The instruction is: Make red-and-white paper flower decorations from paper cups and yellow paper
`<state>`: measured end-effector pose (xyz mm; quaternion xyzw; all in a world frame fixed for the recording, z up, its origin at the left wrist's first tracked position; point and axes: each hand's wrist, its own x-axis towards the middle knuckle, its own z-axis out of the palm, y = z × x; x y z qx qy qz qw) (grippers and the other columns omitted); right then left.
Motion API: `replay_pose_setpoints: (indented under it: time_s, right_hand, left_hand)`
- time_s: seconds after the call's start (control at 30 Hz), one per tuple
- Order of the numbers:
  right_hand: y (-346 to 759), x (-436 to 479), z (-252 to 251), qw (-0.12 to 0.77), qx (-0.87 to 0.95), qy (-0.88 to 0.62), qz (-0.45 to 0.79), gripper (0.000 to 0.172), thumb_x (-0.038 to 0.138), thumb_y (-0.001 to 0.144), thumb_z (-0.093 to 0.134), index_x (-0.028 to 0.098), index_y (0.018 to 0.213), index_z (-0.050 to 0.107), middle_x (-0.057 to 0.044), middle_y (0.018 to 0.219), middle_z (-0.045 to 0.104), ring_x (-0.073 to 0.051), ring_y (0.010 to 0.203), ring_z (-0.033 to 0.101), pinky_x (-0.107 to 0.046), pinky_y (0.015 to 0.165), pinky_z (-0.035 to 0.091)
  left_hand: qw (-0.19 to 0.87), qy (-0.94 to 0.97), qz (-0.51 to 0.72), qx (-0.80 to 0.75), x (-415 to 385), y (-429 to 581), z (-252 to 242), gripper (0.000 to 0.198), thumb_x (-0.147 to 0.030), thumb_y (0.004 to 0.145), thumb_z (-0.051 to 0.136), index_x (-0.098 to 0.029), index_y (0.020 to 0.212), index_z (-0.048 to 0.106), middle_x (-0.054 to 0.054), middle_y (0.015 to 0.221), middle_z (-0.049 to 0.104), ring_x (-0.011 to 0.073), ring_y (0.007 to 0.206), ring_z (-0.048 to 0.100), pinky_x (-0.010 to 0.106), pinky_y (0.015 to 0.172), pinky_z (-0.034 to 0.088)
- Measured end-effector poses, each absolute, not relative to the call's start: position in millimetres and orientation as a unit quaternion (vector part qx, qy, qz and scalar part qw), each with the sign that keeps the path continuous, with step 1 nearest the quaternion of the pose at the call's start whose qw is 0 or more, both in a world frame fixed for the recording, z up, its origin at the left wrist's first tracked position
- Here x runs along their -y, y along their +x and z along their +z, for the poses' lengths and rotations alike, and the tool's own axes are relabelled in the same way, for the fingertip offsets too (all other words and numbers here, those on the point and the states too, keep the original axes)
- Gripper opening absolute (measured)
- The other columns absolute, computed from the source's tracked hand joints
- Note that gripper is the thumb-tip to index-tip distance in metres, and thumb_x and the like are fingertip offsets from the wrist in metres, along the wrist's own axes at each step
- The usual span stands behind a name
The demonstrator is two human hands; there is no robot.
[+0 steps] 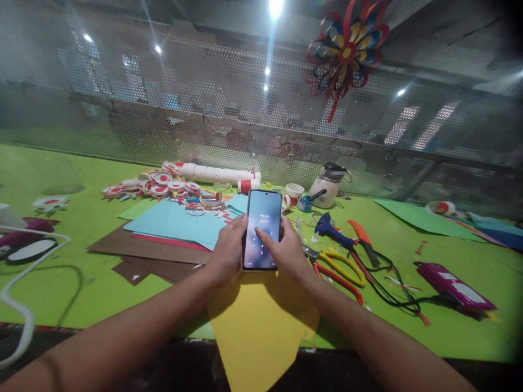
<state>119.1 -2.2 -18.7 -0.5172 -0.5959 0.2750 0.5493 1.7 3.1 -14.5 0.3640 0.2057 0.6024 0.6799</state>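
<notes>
A smartphone (267,218) is held upright between both hands, its lit screen showing a number keypad. My left hand (226,247) is closed round the phone's left edge. My right hand (288,247) grips the right edge, with its thumb over the keypad. Below the phone, a sheet of yellow paper (257,326) overhangs the table's front edge. Light blue sheets (175,223) and brown sheets (151,253) lie to the left of my left hand. Scissors with red and yellow handles (341,269) lie to the right of my right hand.
Right of the scissors are a blue glue gun (333,231), an orange-handled cutter (362,239) and a purple power box (455,286) with black cables. Cut paper cups (159,182), a white roll (216,173) and a jug (327,185) stand behind. A white cable (24,316) crosses the left.
</notes>
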Motion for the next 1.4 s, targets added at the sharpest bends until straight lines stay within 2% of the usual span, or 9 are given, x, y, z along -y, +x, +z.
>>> replay_pose_setpoints:
  time_s: [0.1,0.2,0.33,0.53,0.7,0.93,1.13,1.23,1.4]
  right_hand:
    - [119.9,1.9,-18.5,0.569,0.583,-0.466,0.346,0.051,0.039,0.073,0.070,0.019,0.115,0.049,-0.009,0.102,0.067,-0.023,0.089,0.066,-0.037,0.078,0.053]
    - [123.2,1.1,-17.5,0.571,0.569,-0.432,0.404,0.058,0.040,0.075,0.067,0.020,0.123,0.042,-0.005,0.090,0.067,-0.020,0.081,0.065,-0.034,0.072,0.053]
    - [129.0,-0.2,-16.4,0.552,0.577,-0.455,0.394,0.061,0.039,0.075,0.067,0.016,0.125,0.041,0.001,0.074,0.059,-0.016,0.066,0.059,-0.031,0.064,0.049]
    - [130.2,-0.9,-16.9,0.523,0.598,-0.473,0.381,0.065,0.036,0.072,0.068,0.013,0.126,0.042,0.003,0.072,0.056,-0.014,0.064,0.055,-0.030,0.063,0.046]
    - [128.5,-0.5,-17.1,0.511,0.595,-0.489,0.382,0.068,0.035,0.071,0.068,0.013,0.128,0.041,0.000,0.074,0.060,-0.016,0.064,0.058,-0.032,0.064,0.047]
    - [125.4,2.3,-15.9,0.533,0.598,-0.465,0.376,0.059,0.039,0.073,0.067,0.018,0.123,0.044,-0.001,0.077,0.064,-0.018,0.069,0.063,-0.033,0.064,0.050]
    - [125.1,0.8,-15.7,0.531,0.606,-0.478,0.349,0.049,0.037,0.072,0.069,0.018,0.114,0.051,-0.009,0.105,0.067,-0.023,0.091,0.065,-0.038,0.079,0.051]
    - [125.9,-0.2,-17.5,0.526,0.614,-0.498,0.314,0.044,0.035,0.073,0.068,0.017,0.110,0.053,-0.011,0.110,0.065,-0.025,0.097,0.063,-0.041,0.085,0.050]
    - [124.5,0.4,-18.0,0.535,0.595,-0.468,0.376,0.053,0.038,0.073,0.068,0.018,0.118,0.048,-0.011,0.108,0.066,-0.024,0.090,0.066,-0.040,0.077,0.053]
  left_hand:
    - [0.678,0.366,0.605,-0.203,-5.9,-0.9,-14.6,0.023,-0.030,0.082,0.060,-0.013,0.098,0.066,0.009,0.087,0.072,0.0221,0.084,0.067,0.033,0.075,0.051]
    - [0.670,0.361,0.615,-0.206,-11.1,-4.9,-15.0,0.020,-0.027,0.081,0.060,-0.013,0.095,0.066,0.009,0.086,0.072,0.0220,0.083,0.067,0.033,0.076,0.052]
    - [0.662,0.337,0.628,-0.232,-18.7,-9.6,-13.2,0.018,-0.026,0.081,0.058,-0.011,0.089,0.066,0.009,0.082,0.071,0.0210,0.075,0.067,0.034,0.074,0.052]
    - [0.662,0.314,0.638,-0.236,-25.7,-12.3,-14.6,0.016,-0.023,0.082,0.056,-0.011,0.087,0.065,0.009,0.084,0.071,0.0201,0.076,0.066,0.036,0.078,0.052]
    - [0.678,0.323,0.623,-0.218,-27.1,-13.0,-18.2,0.020,-0.027,0.082,0.057,-0.012,0.091,0.064,0.011,0.090,0.072,0.0241,0.081,0.067,0.041,0.080,0.052]
    - [0.679,0.328,0.614,-0.233,-17.9,-9.8,-11.9,0.019,-0.026,0.080,0.059,-0.011,0.090,0.066,0.010,0.083,0.072,0.0231,0.078,0.068,0.037,0.076,0.053]
    - [0.709,0.351,0.579,-0.197,-8.4,-3.7,-16.6,0.021,-0.029,0.082,0.059,-0.013,0.094,0.067,0.010,0.086,0.072,0.0229,0.084,0.067,0.034,0.077,0.052]
    - [0.713,0.356,0.572,-0.195,-6.6,-2.6,-17.4,0.024,-0.029,0.082,0.059,-0.012,0.098,0.067,0.011,0.088,0.072,0.0230,0.084,0.067,0.034,0.075,0.052]
    - [0.703,0.343,0.586,-0.210,-8.9,-4.2,-14.8,0.023,-0.027,0.081,0.060,-0.012,0.097,0.067,0.011,0.086,0.072,0.0232,0.083,0.067,0.034,0.075,0.052]
